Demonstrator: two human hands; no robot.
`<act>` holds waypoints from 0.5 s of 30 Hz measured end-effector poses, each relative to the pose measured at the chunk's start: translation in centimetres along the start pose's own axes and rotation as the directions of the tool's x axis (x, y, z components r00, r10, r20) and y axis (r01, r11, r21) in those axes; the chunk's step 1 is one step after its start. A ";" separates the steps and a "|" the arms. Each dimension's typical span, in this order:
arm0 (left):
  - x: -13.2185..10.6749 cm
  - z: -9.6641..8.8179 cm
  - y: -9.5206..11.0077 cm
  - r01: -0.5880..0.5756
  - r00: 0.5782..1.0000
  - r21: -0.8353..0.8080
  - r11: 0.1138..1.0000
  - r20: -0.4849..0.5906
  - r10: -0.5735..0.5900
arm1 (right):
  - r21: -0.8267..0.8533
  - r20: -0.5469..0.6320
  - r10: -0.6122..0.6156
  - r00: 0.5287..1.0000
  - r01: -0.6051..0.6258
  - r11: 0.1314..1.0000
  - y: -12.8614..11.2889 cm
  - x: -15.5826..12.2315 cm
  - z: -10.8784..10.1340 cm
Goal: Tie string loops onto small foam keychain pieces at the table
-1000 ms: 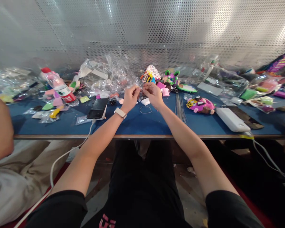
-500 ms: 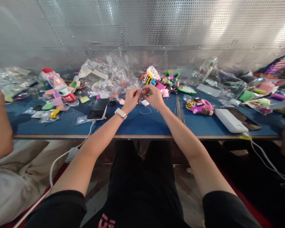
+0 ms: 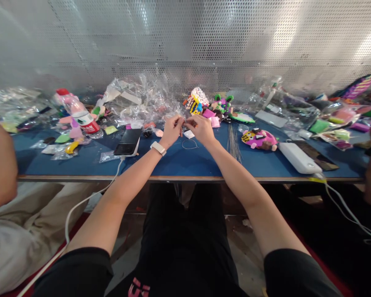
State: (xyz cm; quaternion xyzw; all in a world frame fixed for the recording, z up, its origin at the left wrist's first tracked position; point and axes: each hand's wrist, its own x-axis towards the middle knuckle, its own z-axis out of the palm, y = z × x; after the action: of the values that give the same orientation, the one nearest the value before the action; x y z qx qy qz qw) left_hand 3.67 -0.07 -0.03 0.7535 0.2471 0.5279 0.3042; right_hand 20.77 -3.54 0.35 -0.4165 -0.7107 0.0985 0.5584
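Observation:
My left hand (image 3: 172, 128) and my right hand (image 3: 200, 127) meet fingertip to fingertip above the middle of the blue table (image 3: 185, 165). Both are closed in a pinch; whatever lies between the fingers is too small to make out. Just below them is a thin wire loop (image 3: 190, 147), and whether it joins the fingers I cannot tell. A small white piece (image 3: 189, 134) sits right under the fingertips. To the right of my right hand lies a bundle of thin straight wires (image 3: 233, 142). Pink packets (image 3: 214, 121) and a colourful clay figure (image 3: 196, 100) stand behind it.
A phone (image 3: 127, 142) with a cable lies at left, past it a bottle (image 3: 85, 120). At right are a pink clay figure (image 3: 259, 139) and a white power bank (image 3: 299, 158). Clear plastic bags (image 3: 142, 99) pile up along the perforated metal wall (image 3: 185, 41). Other people's arms show at both sides.
My hands stay together in nearly the same place, with only slight shifts of the fingers. The things on the table have not visibly moved.

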 end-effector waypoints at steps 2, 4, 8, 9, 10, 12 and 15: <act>0.0 0.0 -0.1 -0.016 1.000 0.021 1.000 -0.008 0.016 | 0.082 -0.034 0.056 0.998 -0.053 0.995 0.1 0.1 0.3; 0.1 -0.1 -0.1 -0.042 0.999 0.058 0.997 -0.014 0.042 | 0.172 -0.039 0.127 0.991 -0.118 0.978 0.1 0.2 0.6; 0.2 -0.6 0.6 -0.119 0.992 0.166 0.979 -0.011 0.122 | 0.364 0.075 0.269 0.960 -0.278 0.889 0.1 0.5 0.7; 0.3 -0.7 0.9 -0.141 0.989 0.192 0.971 -0.006 0.145 | 0.418 0.123 0.309 0.943 -0.332 0.846 0.1 0.6 0.6; 0.3 -0.8 1.2 -0.162 0.986 0.214 0.963 0.005 0.165 | 0.472 0.176 0.348 0.921 -0.389 0.791 0.0 0.6 0.5; 0.3 -1.0 1.8 -0.193 0.981 0.239 0.952 0.041 0.188 | 0.567 0.287 0.409 0.866 -0.498 0.656 0.0 0.8 0.1; 0.2 -1.0 2.3 -0.194 0.981 0.228 0.954 0.073 0.182 | 0.629 0.385 0.440 0.811 -0.580 0.518 -0.2 0.9 -0.3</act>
State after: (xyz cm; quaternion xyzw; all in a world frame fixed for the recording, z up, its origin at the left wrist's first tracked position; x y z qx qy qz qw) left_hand 2.94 -1.30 1.98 0.8175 0.2269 0.5020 0.1677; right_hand 20.92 -3.20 1.23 -0.3416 -0.5042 0.5661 0.5555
